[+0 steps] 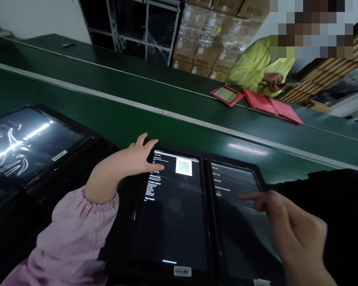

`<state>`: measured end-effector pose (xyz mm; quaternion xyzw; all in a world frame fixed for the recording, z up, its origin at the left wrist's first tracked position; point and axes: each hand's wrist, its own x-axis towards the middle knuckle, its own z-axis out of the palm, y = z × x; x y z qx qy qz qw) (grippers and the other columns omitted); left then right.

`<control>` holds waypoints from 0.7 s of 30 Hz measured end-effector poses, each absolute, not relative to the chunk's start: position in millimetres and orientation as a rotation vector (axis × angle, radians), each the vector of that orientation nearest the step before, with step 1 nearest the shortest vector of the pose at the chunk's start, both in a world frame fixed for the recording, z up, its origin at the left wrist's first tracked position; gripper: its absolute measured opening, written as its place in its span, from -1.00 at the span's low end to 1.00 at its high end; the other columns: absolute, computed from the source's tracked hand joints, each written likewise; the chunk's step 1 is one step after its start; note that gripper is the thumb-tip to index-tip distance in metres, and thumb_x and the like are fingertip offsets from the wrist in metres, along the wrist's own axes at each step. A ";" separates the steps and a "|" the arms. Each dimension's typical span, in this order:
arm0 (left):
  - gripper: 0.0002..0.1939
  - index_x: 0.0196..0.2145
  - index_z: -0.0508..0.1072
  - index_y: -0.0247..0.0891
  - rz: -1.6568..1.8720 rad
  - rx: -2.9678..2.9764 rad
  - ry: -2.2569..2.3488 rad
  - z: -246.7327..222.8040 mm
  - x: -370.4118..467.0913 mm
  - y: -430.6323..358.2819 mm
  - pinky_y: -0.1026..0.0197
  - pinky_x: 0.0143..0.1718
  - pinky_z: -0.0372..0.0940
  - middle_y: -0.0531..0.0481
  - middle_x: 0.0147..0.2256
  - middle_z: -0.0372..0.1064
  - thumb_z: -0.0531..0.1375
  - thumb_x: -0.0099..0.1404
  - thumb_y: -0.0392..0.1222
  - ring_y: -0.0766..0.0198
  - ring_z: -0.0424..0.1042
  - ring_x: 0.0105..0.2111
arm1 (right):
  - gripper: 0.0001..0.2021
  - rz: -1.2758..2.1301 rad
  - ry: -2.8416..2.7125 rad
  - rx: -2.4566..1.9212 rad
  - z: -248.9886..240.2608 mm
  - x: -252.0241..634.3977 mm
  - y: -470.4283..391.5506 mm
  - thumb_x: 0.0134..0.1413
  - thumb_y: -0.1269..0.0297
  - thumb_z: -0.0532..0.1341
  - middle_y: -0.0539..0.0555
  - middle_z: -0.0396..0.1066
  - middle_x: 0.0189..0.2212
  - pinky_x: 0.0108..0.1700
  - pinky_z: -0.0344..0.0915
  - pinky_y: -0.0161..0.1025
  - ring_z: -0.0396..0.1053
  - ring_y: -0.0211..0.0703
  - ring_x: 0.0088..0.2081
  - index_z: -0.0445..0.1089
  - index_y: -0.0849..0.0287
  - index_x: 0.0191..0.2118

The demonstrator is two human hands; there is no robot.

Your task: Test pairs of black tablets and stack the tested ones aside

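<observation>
Two black tablets lie side by side in front of me. The left tablet (173, 222) is lit with white text, "Test result" among it, and a QR code near its top. My left hand (134, 159), in a pink sleeve, rests at that tablet's upper left corner, thumb over the screen and fingers spread along the top edge. My right hand (289, 222) is over the right tablet (241, 226), index finger stretched toward its menu and the other fingers curled, holding nothing. Whether the fingertip touches the glass, I cannot tell. Barcode labels sit on both lower edges.
More tablets (35, 139) lie at the left on dark cases, one reflecting ceiling lights. A green bench (122, 95) with a pale strip runs across. Opposite, a person in yellow (253, 63) handles a flat object near red sleeves (271, 105). Wrapped cartons (209, 39) are stacked behind.
</observation>
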<state>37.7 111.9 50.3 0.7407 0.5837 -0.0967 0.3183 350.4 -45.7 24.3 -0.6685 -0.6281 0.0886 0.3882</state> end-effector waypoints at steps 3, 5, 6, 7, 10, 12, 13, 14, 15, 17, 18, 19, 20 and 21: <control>0.21 0.48 -0.23 0.03 -0.201 1.952 1.530 48.5 37.2 113.0 -0.25 0.21 0.24 0.01 0.47 -0.69 0.15 0.07 0.58 -0.39 -0.01 0.36 | -0.57 0.154 -1.812 -1.737 23.7 356.9 -38.6 0.42 0.07 0.06 0.05 0.51 -0.39 -0.40 0.27 -0.28 0.40 -0.23 -0.44 0.42 0.09 -0.46; 0.15 0.48 -0.18 -0.02 -0.084 1.961 1.506 48.7 29.8 114.8 -0.20 0.29 0.15 0.02 0.49 -0.52 0.05 0.13 0.61 -0.28 -0.05 0.39 | -0.56 0.149 -1.877 -1.714 24.0 357.7 -35.8 0.43 0.10 0.04 0.05 0.50 -0.37 -0.40 0.29 -0.30 0.40 -0.23 -0.42 0.39 0.09 -0.48; 0.13 0.48 -0.18 -0.06 -0.034 1.958 1.507 49.4 25.4 115.5 -0.17 0.34 0.08 0.01 0.49 -0.44 0.01 0.17 0.60 -0.21 -0.09 0.41 | -0.57 0.146 -1.892 -1.704 24.0 357.3 -35.0 0.44 0.10 0.04 0.04 0.48 -0.40 -0.40 0.30 -0.30 0.39 -0.22 -0.42 0.43 0.09 -0.45; 0.11 0.49 -0.20 -0.09 0.001 1.948 1.518 50.3 21.2 116.1 -0.15 0.37 0.02 0.00 0.48 -0.39 -0.02 0.20 0.59 -0.15 -0.14 0.43 | -0.59 0.145 -1.908 -1.691 23.6 356.7 -34.3 0.44 0.10 0.04 0.03 0.45 -0.44 -0.40 0.31 -0.30 0.38 -0.21 -0.43 0.49 0.09 -0.38; 0.09 0.49 -0.32 -0.11 0.012 1.886 1.585 52.5 13.0 116.7 -0.14 0.40 -0.06 -0.02 0.48 -0.39 -0.03 0.25 0.54 -0.06 -0.18 0.45 | -0.63 0.150 -1.929 -1.684 19.7 356.3 -32.2 0.44 0.08 0.04 0.04 0.46 -0.42 -0.37 0.36 -0.27 0.38 -0.17 -0.39 0.57 0.09 -0.06; 0.06 0.49 -0.31 -0.11 -0.009 1.885 1.602 52.0 12.0 117.2 -0.13 0.39 -0.03 -0.02 0.48 -0.39 -0.02 0.27 0.49 -0.06 -0.16 0.44 | -0.58 0.149 -1.924 -1.723 15.6 358.2 -30.7 0.44 0.05 0.02 0.07 0.49 -0.36 -0.31 0.40 -0.22 0.39 -0.14 -0.34 0.54 0.12 0.06; 0.05 0.49 -0.30 -0.13 -0.016 1.901 1.598 51.2 12.6 117.5 -0.12 0.39 -0.02 -0.03 0.48 -0.38 -0.02 0.28 0.46 -0.06 -0.14 0.44 | -0.56 0.153 -1.921 -1.753 13.7 359.4 -30.1 0.44 0.02 0.01 0.08 0.48 -0.36 -0.30 0.41 -0.20 0.40 -0.12 -0.33 0.53 0.13 0.10; 0.04 0.49 -0.28 -0.14 -0.022 1.922 1.590 50.3 13.6 117.7 -0.12 0.39 -0.02 -0.05 0.48 -0.36 -0.02 0.28 0.43 -0.06 -0.13 0.43 | -0.54 0.168 -1.922 -1.781 12.2 360.3 -29.8 0.44 0.00 0.00 0.08 0.46 -0.38 -0.29 0.41 -0.19 0.40 -0.11 -0.33 0.52 0.14 0.12; 0.02 0.49 -0.28 -0.16 -0.027 1.942 1.579 49.4 15.0 117.9 -0.12 0.38 -0.01 -0.07 0.48 -0.34 -0.02 0.29 0.41 -0.07 -0.12 0.43 | -0.52 0.179 -1.921 -1.799 11.4 360.8 -29.9 0.43 -0.02 0.00 0.07 0.43 -0.41 -0.30 0.40 -0.19 0.41 -0.12 -0.34 0.52 0.13 0.12; 0.01 0.49 -0.28 -0.14 -0.053 1.956 1.561 48.5 17.9 117.6 -0.14 0.36 0.02 -0.10 0.48 -0.36 -0.01 0.29 0.39 -0.11 -0.11 0.43 | -0.51 0.166 -1.883 -1.818 12.0 359.9 -31.4 0.43 -0.05 0.00 0.05 0.38 -0.44 -0.33 0.37 -0.22 0.39 -0.14 -0.38 0.56 0.11 0.07; 0.00 0.49 -0.29 -0.13 -0.070 1.953 1.558 48.6 19.3 117.2 -0.15 0.35 0.04 -0.11 0.48 -0.39 -0.01 0.30 0.38 -0.14 -0.11 0.42 | -0.52 0.144 -1.842 -1.821 13.2 358.8 -32.7 0.43 -0.05 -0.01 0.04 0.37 -0.45 -0.35 0.34 -0.24 0.37 -0.16 -0.40 0.59 0.10 0.00; 0.00 0.49 -0.30 -0.11 -0.087 1.947 1.556 49.1 20.7 116.8 -0.17 0.34 0.06 -0.12 0.48 -0.42 0.00 0.30 0.37 -0.17 -0.11 0.42 | -0.52 0.118 -1.794 -1.823 14.8 357.5 -34.0 0.44 -0.04 -0.01 0.03 0.35 -0.45 -0.36 0.31 -0.26 0.34 -0.18 -0.41 0.61 0.10 -0.06; 0.00 0.49 -0.31 -0.09 -0.101 1.941 1.554 49.8 22.1 116.3 -0.18 0.33 0.07 -0.12 0.48 -0.45 0.01 0.30 0.37 -0.20 -0.13 0.42 | -0.52 0.097 -1.745 -1.824 16.5 356.4 -35.2 0.45 -0.02 -0.01 0.02 0.33 -0.46 -0.38 0.27 -0.27 0.31 -0.21 -0.43 0.61 0.09 -0.11; 0.01 0.49 -0.32 -0.08 -0.113 1.937 1.551 50.6 23.4 115.8 -0.19 0.32 0.07 -0.14 0.48 -0.48 0.01 0.30 0.37 -0.23 -0.14 0.42 | -0.54 0.087 -1.706 -1.823 18.1 355.7 -36.1 0.45 0.00 0.00 0.01 0.31 -0.46 -0.40 0.24 -0.29 0.27 -0.24 -0.46 0.61 0.09 -0.13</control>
